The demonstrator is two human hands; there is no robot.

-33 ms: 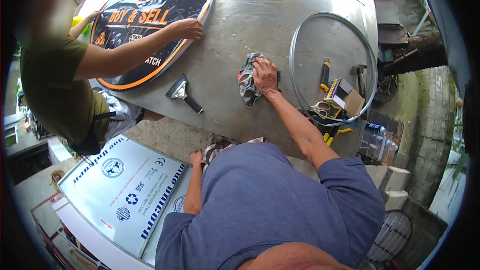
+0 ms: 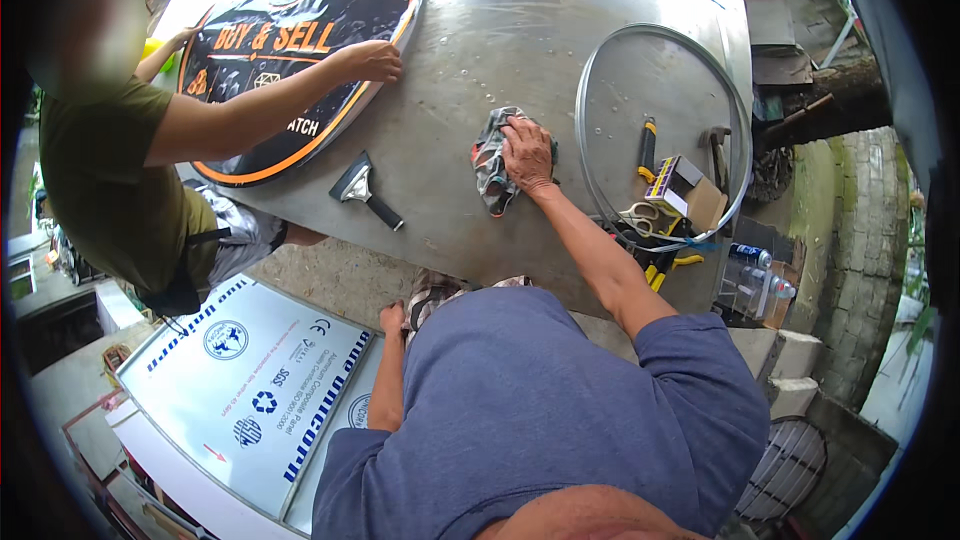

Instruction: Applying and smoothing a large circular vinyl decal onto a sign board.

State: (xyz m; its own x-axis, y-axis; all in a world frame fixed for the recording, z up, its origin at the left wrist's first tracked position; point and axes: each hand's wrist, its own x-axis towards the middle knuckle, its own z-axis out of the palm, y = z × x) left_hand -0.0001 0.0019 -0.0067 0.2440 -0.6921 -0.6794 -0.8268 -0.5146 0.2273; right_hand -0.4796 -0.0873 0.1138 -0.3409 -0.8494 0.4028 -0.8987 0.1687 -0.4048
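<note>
My right hand [image 2: 525, 150] rests on a crumpled patterned cloth [image 2: 492, 185] on the metal table [image 2: 465, 50], its fingers curled over the fabric. A squeegee with a black handle [image 2: 383, 210] lies left of the cloth. My left hand [image 2: 391, 316] hangs low beside my checked shorts, its fingers too small and hidden to read. A co-worker [image 2: 100, 170] stands at the left, one hand [image 2: 378, 62] on the right rim of an oval black-and-orange sign [image 2: 275, 90], the other at its far left side.
Right of the cloth lie a large metal hoop [image 2: 585, 70], a yellow-black tool [image 2: 647, 145], scissors [image 2: 640, 215], a small box [image 2: 680, 190] and a hammer [image 2: 715, 150]. Bottles [image 2: 760, 280] are beyond the table's right edge. A large printed panel [image 2: 240, 380] lies lower left.
</note>
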